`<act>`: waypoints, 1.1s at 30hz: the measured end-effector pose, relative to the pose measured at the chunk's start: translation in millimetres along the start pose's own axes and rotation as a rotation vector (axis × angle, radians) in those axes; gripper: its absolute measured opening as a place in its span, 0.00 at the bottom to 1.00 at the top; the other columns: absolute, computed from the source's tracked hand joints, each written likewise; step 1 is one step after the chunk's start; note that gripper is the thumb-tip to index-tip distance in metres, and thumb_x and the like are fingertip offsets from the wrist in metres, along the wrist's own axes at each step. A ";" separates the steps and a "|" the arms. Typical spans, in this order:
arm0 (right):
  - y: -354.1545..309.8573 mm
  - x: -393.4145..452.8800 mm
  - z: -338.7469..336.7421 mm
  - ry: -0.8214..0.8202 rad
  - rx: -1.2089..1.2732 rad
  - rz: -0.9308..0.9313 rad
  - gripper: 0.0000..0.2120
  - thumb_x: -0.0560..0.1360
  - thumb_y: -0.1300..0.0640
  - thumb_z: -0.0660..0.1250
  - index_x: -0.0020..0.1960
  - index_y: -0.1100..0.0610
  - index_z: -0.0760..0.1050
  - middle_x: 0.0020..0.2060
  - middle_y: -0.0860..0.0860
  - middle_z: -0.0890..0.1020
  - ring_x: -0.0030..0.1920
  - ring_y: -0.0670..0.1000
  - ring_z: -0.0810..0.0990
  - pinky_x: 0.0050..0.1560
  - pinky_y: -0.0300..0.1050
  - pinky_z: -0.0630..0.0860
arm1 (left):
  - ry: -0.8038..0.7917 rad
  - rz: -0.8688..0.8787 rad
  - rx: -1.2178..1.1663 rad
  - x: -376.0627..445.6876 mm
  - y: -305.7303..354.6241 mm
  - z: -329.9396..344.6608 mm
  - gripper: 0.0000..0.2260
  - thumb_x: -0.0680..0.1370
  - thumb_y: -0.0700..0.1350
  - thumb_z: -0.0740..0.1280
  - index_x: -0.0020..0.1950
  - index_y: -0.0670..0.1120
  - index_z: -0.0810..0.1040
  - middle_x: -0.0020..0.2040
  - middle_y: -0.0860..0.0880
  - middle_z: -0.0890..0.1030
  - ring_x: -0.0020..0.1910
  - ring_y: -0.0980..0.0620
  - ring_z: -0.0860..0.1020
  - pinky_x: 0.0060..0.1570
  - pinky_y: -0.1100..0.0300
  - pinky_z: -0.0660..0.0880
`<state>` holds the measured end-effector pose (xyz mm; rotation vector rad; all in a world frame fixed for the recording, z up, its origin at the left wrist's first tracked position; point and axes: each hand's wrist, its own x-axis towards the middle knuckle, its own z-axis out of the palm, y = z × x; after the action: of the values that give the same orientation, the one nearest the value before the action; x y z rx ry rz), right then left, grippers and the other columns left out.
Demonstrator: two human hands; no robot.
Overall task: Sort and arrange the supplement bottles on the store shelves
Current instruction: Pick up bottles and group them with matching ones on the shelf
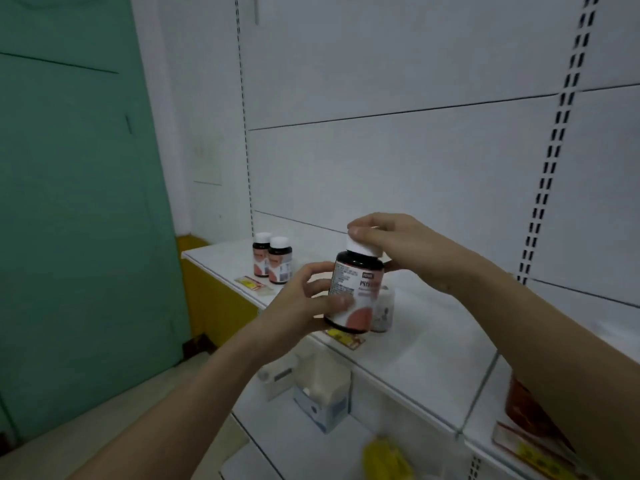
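A dark supplement bottle (356,292) with a white cap and a white-and-salmon label is held up in front of the white shelf (433,341). My left hand (304,306) grips its body from the left, thumb across the label. My right hand (391,244) grips the white cap from above. Two matching bottles (273,259) stand side by side at the shelf's far left end. A pale bottle (384,311) stands on the shelf just behind the held one, partly hidden.
A yellow price tag (252,284) lies near the shelf's left front edge. Lower shelves hold a white-and-blue box (322,403), a yellow item (388,455) and red packs (523,410). A green door (76,202) is at left. The white back panel has slotted uprights.
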<state>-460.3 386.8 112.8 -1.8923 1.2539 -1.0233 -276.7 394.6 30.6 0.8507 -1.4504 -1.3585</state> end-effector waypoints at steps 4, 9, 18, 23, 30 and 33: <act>4.2 53.5 3.2 0.077 -0.022 -0.016 0.13 0.75 0.45 0.70 0.54 0.52 0.80 0.48 0.48 0.84 0.47 0.46 0.83 0.44 0.43 0.82 | -0.042 0.021 0.032 49.4 1.4 -30.3 0.19 0.75 0.39 0.70 0.64 0.50 0.72 0.58 0.48 0.83 0.55 0.50 0.83 0.50 0.55 0.80; 10.8 111.9 26.0 0.244 -0.140 -0.020 0.18 0.71 0.39 0.72 0.48 0.53 0.80 0.45 0.50 0.84 0.44 0.49 0.84 0.41 0.47 0.84 | 0.045 0.145 0.300 99.7 -5.0 -60.9 0.17 0.72 0.45 0.75 0.57 0.59 0.76 0.54 0.56 0.82 0.49 0.59 0.82 0.48 0.62 0.79; 14.0 195.9 61.1 0.307 -0.154 0.032 0.17 0.74 0.47 0.72 0.60 0.53 0.79 0.49 0.47 0.84 0.49 0.44 0.83 0.45 0.40 0.82 | -0.070 0.241 0.263 189.4 -6.6 -164.8 0.22 0.75 0.47 0.72 0.67 0.50 0.71 0.57 0.50 0.81 0.53 0.54 0.82 0.48 0.60 0.81; 24.4 248.1 102.5 0.563 -0.201 0.076 0.17 0.71 0.48 0.75 0.58 0.52 0.79 0.50 0.47 0.82 0.48 0.46 0.82 0.46 0.43 0.82 | 0.112 0.504 0.472 243.8 5.6 -248.1 0.15 0.78 0.53 0.67 0.64 0.53 0.74 0.57 0.59 0.79 0.60 0.63 0.74 0.56 0.67 0.71; 72.3 285.0 127.0 0.754 -0.229 0.257 0.19 0.70 0.46 0.76 0.57 0.52 0.80 0.49 0.47 0.81 0.50 0.49 0.81 0.50 0.49 0.80 | 0.103 0.329 0.642 317.9 -55.3 -355.6 0.10 0.82 0.48 0.61 0.60 0.48 0.79 0.58 0.52 0.80 0.58 0.55 0.76 0.55 0.63 0.68; 99.0 290.7 143.7 0.755 -0.163 0.292 0.15 0.69 0.47 0.77 0.53 0.50 0.82 0.48 0.47 0.83 0.48 0.49 0.82 0.49 0.48 0.80 | -0.043 0.202 0.834 338.7 -102.5 -368.8 0.12 0.82 0.49 0.60 0.63 0.48 0.77 0.62 0.50 0.79 0.61 0.51 0.75 0.58 0.58 0.69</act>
<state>-308.9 93.8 33.9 -1.3895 2.0129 -1.5740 -47.6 -57.8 -33.3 1.1414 -2.1091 -0.5914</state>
